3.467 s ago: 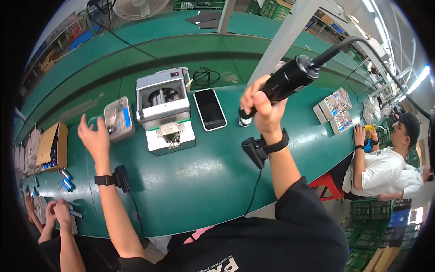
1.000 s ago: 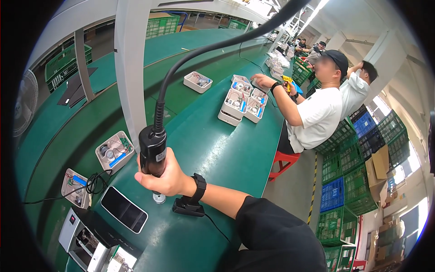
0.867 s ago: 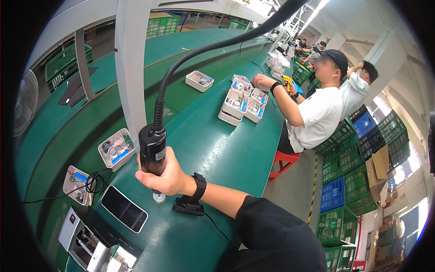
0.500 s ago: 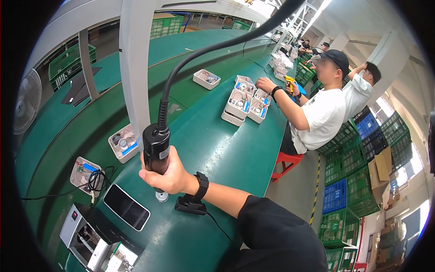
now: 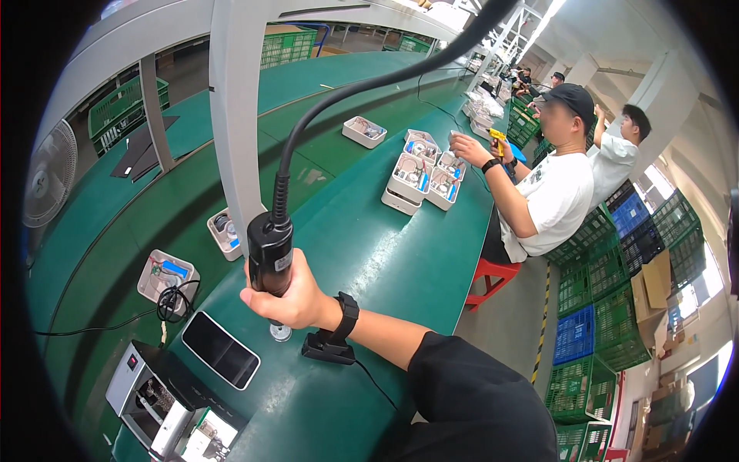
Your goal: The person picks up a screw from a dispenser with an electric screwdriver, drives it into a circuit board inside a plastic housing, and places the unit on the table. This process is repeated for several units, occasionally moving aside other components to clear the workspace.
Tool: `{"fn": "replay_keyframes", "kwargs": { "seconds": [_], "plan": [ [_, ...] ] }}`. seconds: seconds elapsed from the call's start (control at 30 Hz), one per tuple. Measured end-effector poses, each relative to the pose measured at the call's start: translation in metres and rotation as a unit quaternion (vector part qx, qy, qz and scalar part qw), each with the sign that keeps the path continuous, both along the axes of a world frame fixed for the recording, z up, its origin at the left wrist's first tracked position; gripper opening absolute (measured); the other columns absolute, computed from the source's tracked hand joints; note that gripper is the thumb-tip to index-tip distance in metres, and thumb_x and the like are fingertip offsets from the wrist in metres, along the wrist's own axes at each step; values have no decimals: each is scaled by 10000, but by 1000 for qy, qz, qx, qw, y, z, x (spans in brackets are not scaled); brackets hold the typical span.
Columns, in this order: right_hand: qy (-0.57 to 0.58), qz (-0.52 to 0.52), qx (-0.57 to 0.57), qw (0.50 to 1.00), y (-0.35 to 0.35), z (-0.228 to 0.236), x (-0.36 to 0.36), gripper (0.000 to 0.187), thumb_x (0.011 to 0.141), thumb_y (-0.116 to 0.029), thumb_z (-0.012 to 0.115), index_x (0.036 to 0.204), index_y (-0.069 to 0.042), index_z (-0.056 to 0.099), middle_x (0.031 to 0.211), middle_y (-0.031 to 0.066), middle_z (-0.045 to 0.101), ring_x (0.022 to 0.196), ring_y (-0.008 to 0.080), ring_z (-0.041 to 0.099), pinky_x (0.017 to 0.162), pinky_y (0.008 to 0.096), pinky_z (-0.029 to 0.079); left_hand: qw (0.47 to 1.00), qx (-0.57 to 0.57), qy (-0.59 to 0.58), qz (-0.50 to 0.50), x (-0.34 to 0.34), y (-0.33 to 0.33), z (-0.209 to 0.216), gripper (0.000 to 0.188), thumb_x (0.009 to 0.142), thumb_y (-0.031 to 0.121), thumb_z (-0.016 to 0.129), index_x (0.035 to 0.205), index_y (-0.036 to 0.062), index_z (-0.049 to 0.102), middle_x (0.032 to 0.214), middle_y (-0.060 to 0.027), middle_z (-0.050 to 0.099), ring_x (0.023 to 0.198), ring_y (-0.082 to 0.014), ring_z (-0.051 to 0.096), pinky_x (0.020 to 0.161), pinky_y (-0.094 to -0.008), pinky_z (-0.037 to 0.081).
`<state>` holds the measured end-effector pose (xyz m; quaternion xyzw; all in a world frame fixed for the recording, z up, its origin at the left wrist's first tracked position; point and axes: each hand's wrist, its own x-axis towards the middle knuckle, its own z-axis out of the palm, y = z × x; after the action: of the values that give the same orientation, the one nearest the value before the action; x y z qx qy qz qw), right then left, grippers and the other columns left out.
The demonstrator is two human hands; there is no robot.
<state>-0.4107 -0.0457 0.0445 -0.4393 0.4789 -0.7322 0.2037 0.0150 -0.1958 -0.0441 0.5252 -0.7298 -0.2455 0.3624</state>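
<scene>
While the right hand (image 5: 296, 299) wraps it: black power tool (image 5: 269, 240), upright.
Phone (image 5: 221, 351) on bench (image 5: 385, 266), left of tool; left hand unseen, state unclear.

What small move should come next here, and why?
Perhaps bring the left hand, which is out of view, to the nearest tray: the right hand is taken up gripping the black tool, and no visible hand touches that tray.

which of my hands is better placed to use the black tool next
Probably your right hand: it grips the black tool, which stands roughly upright above the green table. Your left hand is out of view, so its position can't be judged.
</scene>
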Motion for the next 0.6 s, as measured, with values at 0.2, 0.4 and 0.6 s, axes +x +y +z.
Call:
{"fn": "replay_keyframes", "kwargs": {
  "seconds": [0.2, 0.4, 0.6],
  "plan": [
    [17, -5, -8, 1000, -2, -2, 1, 187, 791, -39, 736, 865, -27, 565, 704, -30, 532, 622, 63, 467, 574, 269, 389, 999, -3, -46, 21, -6, 8, 10, 284, 961, 183, 649, 1034, -91, 646, 829, -203, 674, 716, -244, 585, 676, -392, 496],
    [2, -4, 1, 1000, 0, -5, -1, 178, 798, -35, 732, 865, -27, 567, 714, -27, 539, 616, 63, 469, 567, 266, 388, 1000, -13, -14, 2, -5, 3, -1, 299, 967, 201, 656, 1065, -82, 655, 827, -202, 682, 697, -236, 587, 668, -393, 501],
    [34, 2, -15, 999, 0, -6, -8, 196, 817, -14, 729, 922, -16, 564, 742, -23, 555, 607, 67, 490, 553, 264, 404, 993, 24, -109, 43, -9, -10, -4, 306, 960, 212, 674, 1109, -55, 672, 840, -192, 699, 696, -236, 601, 673, -393, 510]
  ]
}}
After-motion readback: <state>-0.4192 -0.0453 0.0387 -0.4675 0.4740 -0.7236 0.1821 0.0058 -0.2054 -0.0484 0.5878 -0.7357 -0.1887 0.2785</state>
